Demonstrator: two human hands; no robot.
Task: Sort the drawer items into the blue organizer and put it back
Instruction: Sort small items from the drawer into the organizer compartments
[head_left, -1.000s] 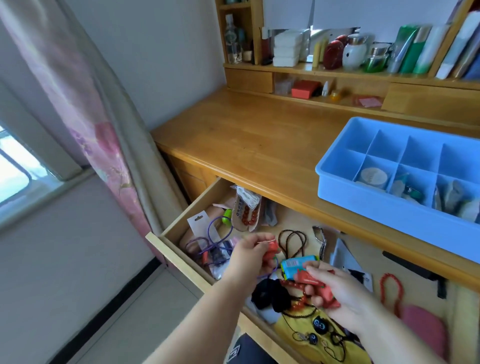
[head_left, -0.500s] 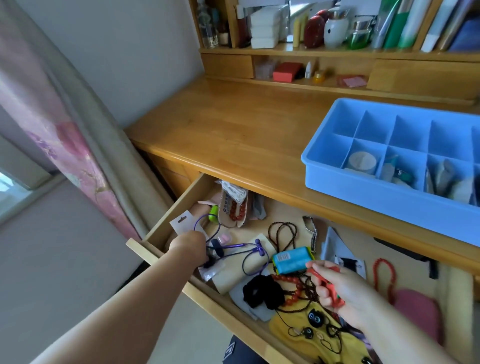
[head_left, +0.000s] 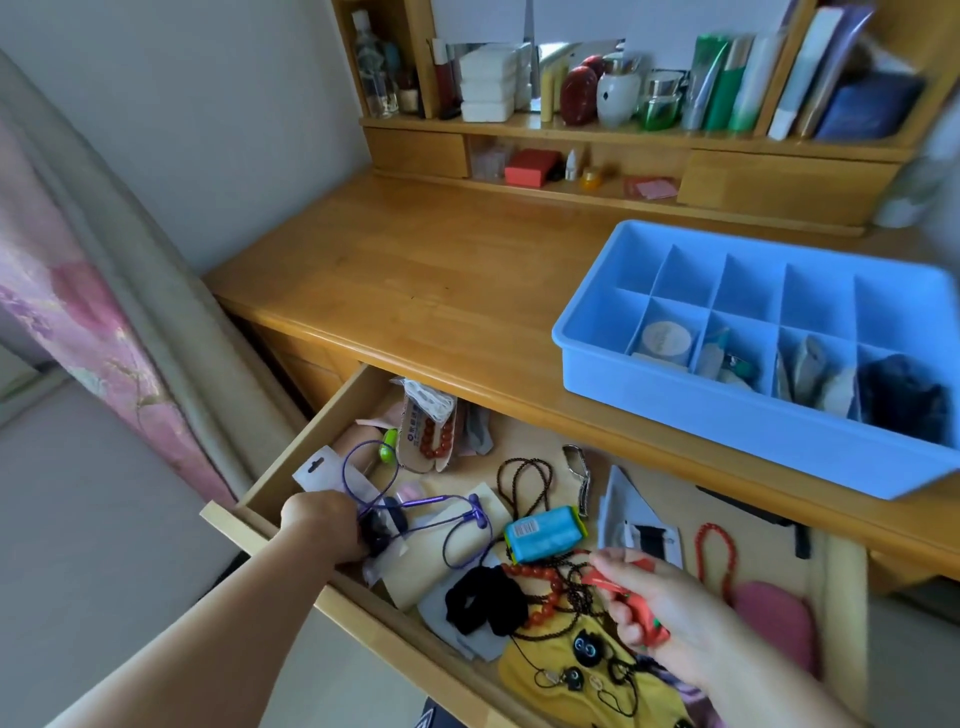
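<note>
The blue organizer stands on the desk top at the right, with several items in its near compartments. Below it the wooden drawer is pulled out and full of clutter. My left hand is at the drawer's left front corner, closed on the tangled purple earphone cable and its dark end piece. My right hand hovers over the drawer's middle, holding a red-orange item. Red bead bracelets, a black scrunchie and a blue-and-green pack lie between the hands.
A yellow cloth with small charms lies at the drawer's front. A pink pouch and a red bead string sit at the right. Shelves at the back of the desk hold bottles, boxes and books. A curtain hangs at the left.
My left hand moved from the drawer's middle to its left front corner and closed on the purple earphone cable. My right hand stays over the drawer with the red-orange item.
</note>
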